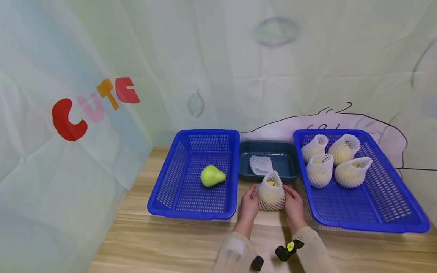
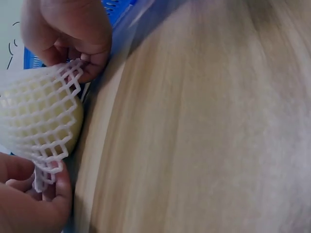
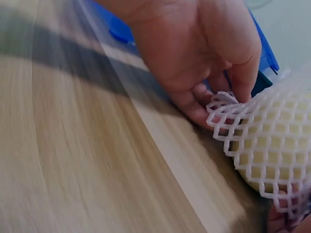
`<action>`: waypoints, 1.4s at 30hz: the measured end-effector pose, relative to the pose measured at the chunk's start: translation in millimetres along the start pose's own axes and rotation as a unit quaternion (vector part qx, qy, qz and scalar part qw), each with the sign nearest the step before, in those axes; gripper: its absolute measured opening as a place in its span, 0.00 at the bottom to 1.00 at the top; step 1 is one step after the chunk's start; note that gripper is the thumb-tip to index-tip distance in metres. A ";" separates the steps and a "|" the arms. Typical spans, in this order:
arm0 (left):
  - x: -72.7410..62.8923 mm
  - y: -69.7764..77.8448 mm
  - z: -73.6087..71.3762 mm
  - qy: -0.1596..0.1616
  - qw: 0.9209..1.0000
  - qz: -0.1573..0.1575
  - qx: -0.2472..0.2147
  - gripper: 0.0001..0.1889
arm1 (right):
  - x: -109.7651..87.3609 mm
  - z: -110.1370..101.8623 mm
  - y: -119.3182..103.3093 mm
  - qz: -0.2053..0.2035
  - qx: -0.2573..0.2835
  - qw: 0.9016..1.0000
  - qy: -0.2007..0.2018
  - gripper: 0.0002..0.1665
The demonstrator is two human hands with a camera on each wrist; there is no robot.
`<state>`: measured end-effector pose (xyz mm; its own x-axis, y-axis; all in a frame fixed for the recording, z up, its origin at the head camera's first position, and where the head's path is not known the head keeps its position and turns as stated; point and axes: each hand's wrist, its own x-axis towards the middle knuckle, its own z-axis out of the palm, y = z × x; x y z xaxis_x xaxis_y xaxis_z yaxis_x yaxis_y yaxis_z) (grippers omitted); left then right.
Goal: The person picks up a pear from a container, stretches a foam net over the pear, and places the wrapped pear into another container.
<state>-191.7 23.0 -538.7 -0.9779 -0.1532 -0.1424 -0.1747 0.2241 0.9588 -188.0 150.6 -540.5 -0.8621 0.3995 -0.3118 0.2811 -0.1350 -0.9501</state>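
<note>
A pear [image 1: 272, 194] in a white foam net sleeve [image 1: 272, 178] stands on the table between my hands. My left hand [image 1: 250, 204] pinches the net's lower edge on the left. On the opposite side my right hand [image 1: 294, 204] pinches the edge too. The left wrist view shows the left hand [image 2: 29, 194] low and the right hand [image 2: 73, 34] above, the net stretched between them. Pale yellow-green skin shows through the mesh. In the right wrist view, the left hand [image 3: 199, 53] grips a bunched bit of mesh, while little shows of the right hand [image 3: 279, 218].
A bare green pear [image 1: 212, 176] lies in the left blue basket [image 1: 192, 215]. Several netted pears [image 1: 351, 176] fill the back of the right blue basket [image 1: 368, 226]. Behind my hands, a dark teal tray [image 1: 286, 159] holds a flat foam net [image 1: 261, 165]. A printed curtain [image 1: 218, 76] hangs behind.
</note>
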 end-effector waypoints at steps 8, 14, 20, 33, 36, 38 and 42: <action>-3.4 6.8 1.2 0.060 0.992 0.082 0.071 0.19 | -4.6 -4.2 -11.0 -0.067 -0.062 0.996 -0.007 0.22; -4.0 11.2 3.2 -0.054 0.994 0.018 -0.098 0.20 | -8.3 -3.7 -17.6 -0.048 -0.015 0.997 -0.067 0.30; -7.3 12.2 1.5 -0.071 0.983 -0.007 -0.171 0.23 | -16.6 0.5 -17.5 -0.029 0.074 0.991 -0.108 0.36; -18.9 56.2 -13.5 -0.076 0.947 0.032 -0.312 0.20 | -47.4 -5.6 -71.4 -0.146 -0.072 0.973 -0.164 0.47; -25.0 68.1 -16.1 -0.093 0.937 0.046 -0.332 0.20 | -48.9 -7.4 -81.1 -0.187 -0.144 0.963 -0.134 0.54; -29.4 75.5 -17.3 -0.103 0.933 0.055 -0.341 0.20 | -49.5 -8.1 -85.6 -0.214 -0.166 0.956 -0.112 0.55; -35.6 84.2 -17.0 -0.109 0.927 0.064 -0.354 0.20 | -52.8 -8.9 -92.3 -0.233 -0.187 0.951 -0.080 0.57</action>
<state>-169.6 31.0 -448.8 -0.9988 0.0469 0.0108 -0.0126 -0.4721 0.8815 -164.6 150.1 -436.4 -0.9743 0.1902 0.1203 -0.0430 0.3675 -0.9290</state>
